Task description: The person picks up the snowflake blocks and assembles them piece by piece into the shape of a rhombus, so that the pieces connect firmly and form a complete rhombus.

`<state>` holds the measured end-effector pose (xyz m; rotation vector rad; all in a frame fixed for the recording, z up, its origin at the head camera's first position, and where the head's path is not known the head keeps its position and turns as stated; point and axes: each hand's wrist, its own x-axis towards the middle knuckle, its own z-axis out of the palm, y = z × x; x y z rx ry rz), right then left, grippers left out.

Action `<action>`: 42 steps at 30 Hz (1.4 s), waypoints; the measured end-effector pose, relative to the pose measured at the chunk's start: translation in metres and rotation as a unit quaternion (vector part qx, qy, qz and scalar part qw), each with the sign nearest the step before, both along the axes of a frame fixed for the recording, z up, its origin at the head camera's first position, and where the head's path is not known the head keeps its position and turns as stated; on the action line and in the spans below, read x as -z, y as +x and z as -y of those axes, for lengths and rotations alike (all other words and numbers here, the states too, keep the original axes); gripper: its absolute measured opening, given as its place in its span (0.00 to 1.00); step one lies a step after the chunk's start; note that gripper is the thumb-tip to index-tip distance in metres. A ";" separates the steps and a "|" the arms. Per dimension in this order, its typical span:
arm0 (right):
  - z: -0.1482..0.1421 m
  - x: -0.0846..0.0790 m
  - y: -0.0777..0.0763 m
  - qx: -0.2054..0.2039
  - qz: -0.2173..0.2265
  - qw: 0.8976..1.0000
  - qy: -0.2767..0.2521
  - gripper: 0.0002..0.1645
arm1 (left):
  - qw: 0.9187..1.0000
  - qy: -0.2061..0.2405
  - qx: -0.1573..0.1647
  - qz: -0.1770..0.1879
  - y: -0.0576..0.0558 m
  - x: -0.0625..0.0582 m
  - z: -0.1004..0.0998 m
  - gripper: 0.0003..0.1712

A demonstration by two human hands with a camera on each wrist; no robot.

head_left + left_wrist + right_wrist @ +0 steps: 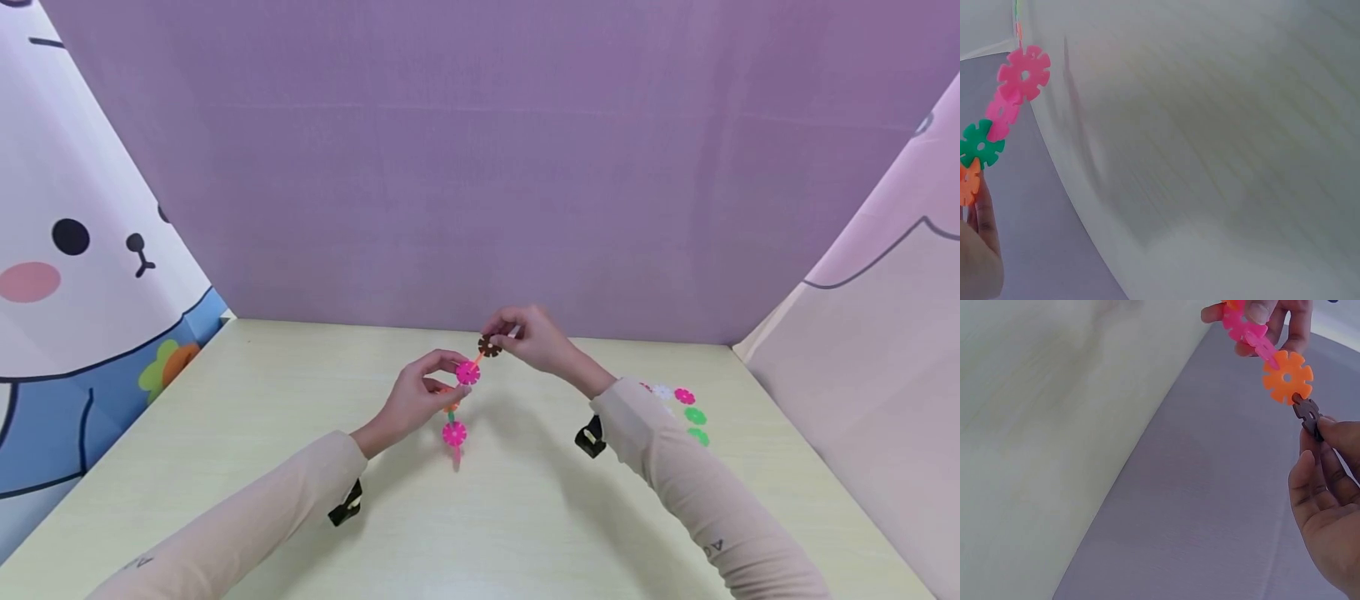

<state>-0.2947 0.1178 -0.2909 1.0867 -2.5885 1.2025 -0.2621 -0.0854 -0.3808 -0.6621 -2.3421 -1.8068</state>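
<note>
A chain of flower-shaped plastic linking discs is held up over the table by both hands. My right hand (536,340) pinches the brown disc (1305,414) at the chain's upper end. That disc is slotted into an orange disc (1287,377), which joins a pink disc edge-on. Lower along the chain, my left hand (420,387) grips around a pink disc (468,372) between thumb and fingers. Below this hand the chain hangs down through an orange disc (969,182), a green disc (982,144) and pink discs (1024,72).
Loose pink (685,397), white (662,391) and green discs (695,416) lie on the pale table (300,367) at the right, partly behind the right sleeve. A purple panel (480,167) stands along the back edge. Black camera mounts (590,437) hang under both wrists.
</note>
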 end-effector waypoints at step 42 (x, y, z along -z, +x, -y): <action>0.010 0.018 0.003 0.028 -0.014 0.997 -0.071 0.06 | 0.993 0.066 -0.055 0.077 -0.002 -0.010 -0.008 0.15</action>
